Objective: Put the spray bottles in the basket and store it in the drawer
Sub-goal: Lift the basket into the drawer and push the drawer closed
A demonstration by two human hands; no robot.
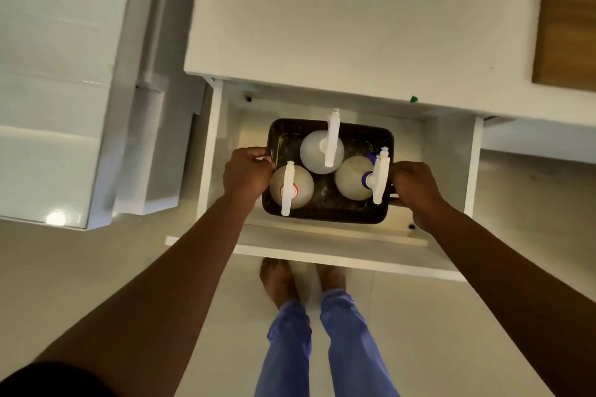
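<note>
A dark basket (325,209) sits inside the open white drawer (322,251) below the counter (338,26), holding three upright spray bottles: a clear one (314,151) at the far middle, a beige one (292,185) near left and a beige one (353,179) at the right. The left hand (246,172) has its fingers curled over the basket's left rim, and the right hand (416,185) has its fingers closed on the right rim. Bare feet (280,280) stand on the floor just near of the drawer front.
</note>
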